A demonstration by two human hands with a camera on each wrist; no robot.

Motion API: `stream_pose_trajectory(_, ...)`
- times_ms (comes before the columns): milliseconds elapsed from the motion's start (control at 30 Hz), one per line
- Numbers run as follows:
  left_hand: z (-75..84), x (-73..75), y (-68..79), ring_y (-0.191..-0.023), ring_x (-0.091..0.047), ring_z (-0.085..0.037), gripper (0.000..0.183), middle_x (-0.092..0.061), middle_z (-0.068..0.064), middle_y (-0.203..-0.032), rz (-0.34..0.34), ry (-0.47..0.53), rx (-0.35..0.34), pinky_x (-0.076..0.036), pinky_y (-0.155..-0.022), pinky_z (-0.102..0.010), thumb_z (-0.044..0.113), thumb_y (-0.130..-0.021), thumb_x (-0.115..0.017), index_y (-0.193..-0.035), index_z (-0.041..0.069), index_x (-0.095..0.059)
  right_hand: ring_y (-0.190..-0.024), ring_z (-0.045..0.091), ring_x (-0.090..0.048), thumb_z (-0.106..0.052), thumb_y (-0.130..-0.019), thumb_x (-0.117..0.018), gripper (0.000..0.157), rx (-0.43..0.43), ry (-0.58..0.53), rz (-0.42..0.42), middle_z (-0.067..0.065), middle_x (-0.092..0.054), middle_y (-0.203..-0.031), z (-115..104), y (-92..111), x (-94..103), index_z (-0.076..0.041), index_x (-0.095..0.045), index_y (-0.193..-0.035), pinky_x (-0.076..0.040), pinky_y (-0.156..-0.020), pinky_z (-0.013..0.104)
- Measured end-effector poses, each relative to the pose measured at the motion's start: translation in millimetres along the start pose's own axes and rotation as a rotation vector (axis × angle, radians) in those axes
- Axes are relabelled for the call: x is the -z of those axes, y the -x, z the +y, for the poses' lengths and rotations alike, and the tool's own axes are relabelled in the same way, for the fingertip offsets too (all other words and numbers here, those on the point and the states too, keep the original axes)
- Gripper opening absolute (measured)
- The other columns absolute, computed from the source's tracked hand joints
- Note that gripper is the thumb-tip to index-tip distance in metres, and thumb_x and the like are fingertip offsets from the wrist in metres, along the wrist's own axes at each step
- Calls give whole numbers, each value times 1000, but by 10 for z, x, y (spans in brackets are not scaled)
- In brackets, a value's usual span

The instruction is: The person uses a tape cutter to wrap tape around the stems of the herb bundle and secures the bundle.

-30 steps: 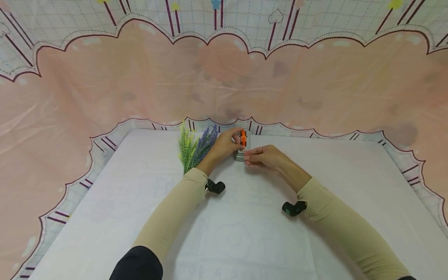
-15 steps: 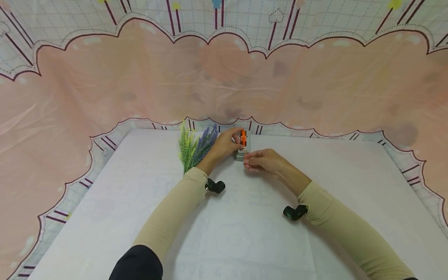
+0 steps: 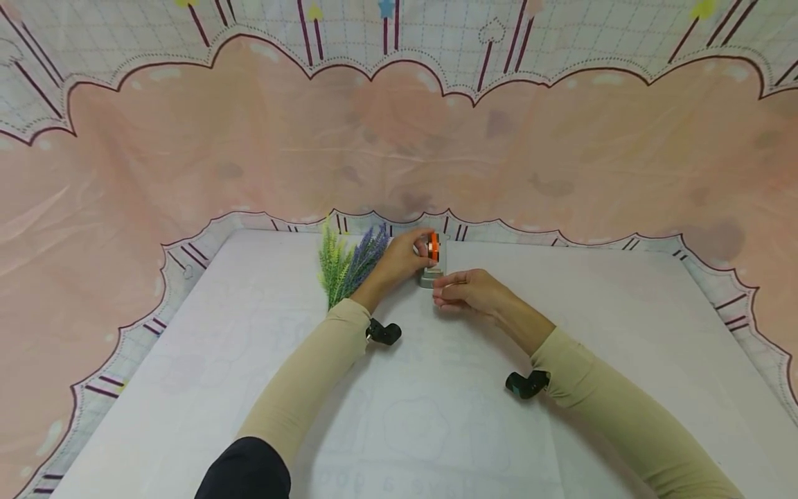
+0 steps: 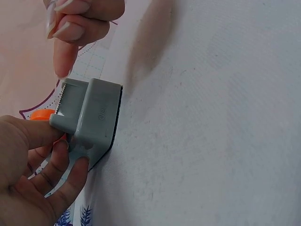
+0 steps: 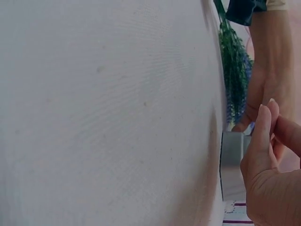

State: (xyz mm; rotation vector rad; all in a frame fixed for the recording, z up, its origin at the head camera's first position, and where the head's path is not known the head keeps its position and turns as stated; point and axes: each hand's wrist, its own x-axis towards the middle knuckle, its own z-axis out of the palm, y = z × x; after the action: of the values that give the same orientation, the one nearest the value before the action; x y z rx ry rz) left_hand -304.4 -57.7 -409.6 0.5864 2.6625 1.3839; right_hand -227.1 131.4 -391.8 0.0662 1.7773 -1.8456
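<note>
A grey tape dispenser [image 4: 96, 117] with a toothed cutting edge and an orange reel [image 3: 433, 247] stands at the far middle of the table. My left hand [image 3: 402, 255] holds it from the left, thumb and fingers around the reel end. Close in front on the right is my right hand [image 3: 474, 291], its thumb and fingertips brought together. In the left wrist view, a right finger [image 4: 65, 61] points down by the cutting edge; whether it touches cannot be told. No strip of tape shows between those fingertips. The right wrist view shows the dispenser partly hidden behind my right hand.
Artificial flower sprigs, yellow-green [image 3: 334, 267] and purple [image 3: 368, 256], lie just left of the dispenser, partly behind my left wrist. A white cover [image 3: 399, 416] spreads over the table. Behind its far edge hangs a patterned peach cloth [image 3: 374, 152].
My right hand has drawn back slightly toward me, its fingertips still together. The left hand and the tape dispenser have stayed in place.
</note>
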Motion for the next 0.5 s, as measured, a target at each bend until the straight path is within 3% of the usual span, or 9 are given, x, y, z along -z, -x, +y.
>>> stream_pose_trajectory(233, 7, 2, 8, -70, -52, -17, 69, -63, -5, -88, -4, -5, 9, -42, -67, -29, 13, -90, -79, -151, 12, -48, -84, 12, -72, 4, -97, -62, 41, -5, 2, -10, 17, -73, -105, 14, 0, 9, 14, -53, -136, -59, -79, 24)
stream_pose_trajectory(500, 9, 6, -9, -74, -55, -18, 69, -63, -6, -89, -14, -10, -9, -44, -69, -29, 10, -89, -79, -151, 10, -48, -84, 13, -72, 4, -97, -62, 41, -7, 8, -13, 15, -73, -104, 14, 13, 9, 13, -54, -136, -59, -83, 26)
